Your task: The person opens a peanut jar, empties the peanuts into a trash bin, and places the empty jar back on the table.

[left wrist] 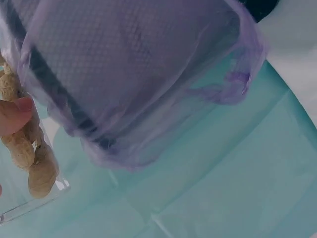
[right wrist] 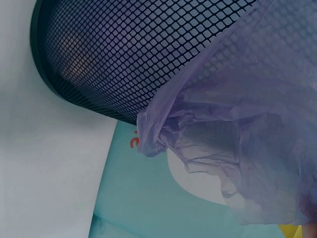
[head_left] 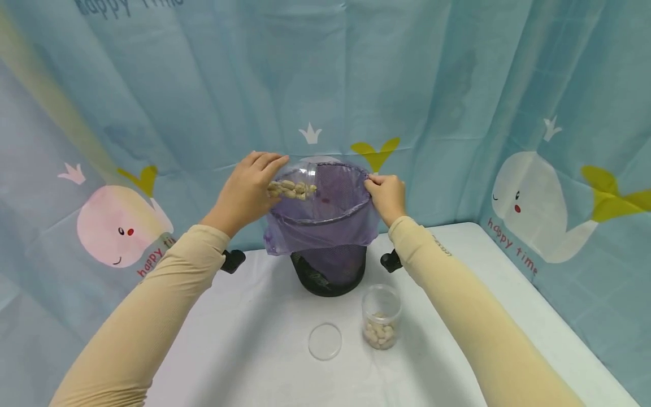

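Note:
In the head view my left hand (head_left: pixel 250 189) grips a clear jar (head_left: pixel 308 173) of peanuts (head_left: pixel 290 189), tipped on its side with its mouth over a black mesh trash can (head_left: pixel 330 271). A thin purple trash bag (head_left: pixel 325 234) lines the can and folds down over its rim. My right hand (head_left: pixel 389 196) pinches the bag at the rim's right side. Close by in the left wrist view, the peanuts (left wrist: pixel 42 176) lie along the jar wall beside a fingertip. The bag's crumpled edge (right wrist: pixel 156 129) hangs over the mesh in the right wrist view.
A second clear jar (head_left: pixel 381 316), partly filled with pale nuts, stands open on the white table (head_left: pixel 244 339) in front of the can. To its left lies a round clear lid (head_left: pixel 325 341). Behind the table hangs a blue printed curtain (head_left: pixel 244 73).

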A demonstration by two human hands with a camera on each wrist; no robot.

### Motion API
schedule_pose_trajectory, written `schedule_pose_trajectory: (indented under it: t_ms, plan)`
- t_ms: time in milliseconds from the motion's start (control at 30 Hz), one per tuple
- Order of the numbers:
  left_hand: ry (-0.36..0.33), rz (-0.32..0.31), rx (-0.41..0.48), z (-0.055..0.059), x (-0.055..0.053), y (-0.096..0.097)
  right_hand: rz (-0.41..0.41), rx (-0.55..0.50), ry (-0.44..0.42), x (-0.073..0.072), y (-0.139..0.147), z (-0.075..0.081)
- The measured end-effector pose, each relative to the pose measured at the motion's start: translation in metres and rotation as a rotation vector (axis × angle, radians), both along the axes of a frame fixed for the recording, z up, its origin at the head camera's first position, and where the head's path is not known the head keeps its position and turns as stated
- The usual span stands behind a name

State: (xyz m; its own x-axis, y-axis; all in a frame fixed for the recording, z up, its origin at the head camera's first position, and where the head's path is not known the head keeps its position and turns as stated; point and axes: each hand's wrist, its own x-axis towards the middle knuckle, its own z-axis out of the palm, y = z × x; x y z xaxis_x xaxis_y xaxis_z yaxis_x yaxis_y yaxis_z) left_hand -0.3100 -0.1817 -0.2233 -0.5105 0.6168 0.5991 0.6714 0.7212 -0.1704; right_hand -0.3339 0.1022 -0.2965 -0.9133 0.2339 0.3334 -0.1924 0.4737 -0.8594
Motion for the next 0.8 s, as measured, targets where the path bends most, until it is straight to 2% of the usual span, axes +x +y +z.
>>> schedule_pose_trajectory:
  t_ms: [67, 167, 267, 433, 633, 800]
  plan:
    - [0.001, -0.01, -0.004, -0.0022, 0.0002, 0.0002, -0.001, 0.001, -0.003, 0.0004, 0.0002, -0.0003]
    - [0.06, -0.01, 0.035, -0.0041, 0.001, 0.0009, 0.001, 0.005, -0.003, 0.0001, 0.0005, -0.0002]
    - [0.091, -0.019, 0.037, -0.0055, 0.0016, 0.0026, 0.005, -0.007, -0.001, -0.0007, 0.0013, -0.0001]
    - [0.032, -0.025, -0.021, -0.0098, 0.0015, 0.0047, -0.01, -0.004, -0.002, -0.0009, 0.003, -0.0001]
    - [0.073, -0.002, 0.007, -0.0096, 0.0029, 0.0035, -0.003, 0.01, -0.002, -0.0005, 0.0024, 0.0005]
    - [0.047, -0.008, -0.018, -0.0105, 0.0022, 0.0052, -0.003, 0.011, -0.005, -0.0002, 0.0024, 0.0008]
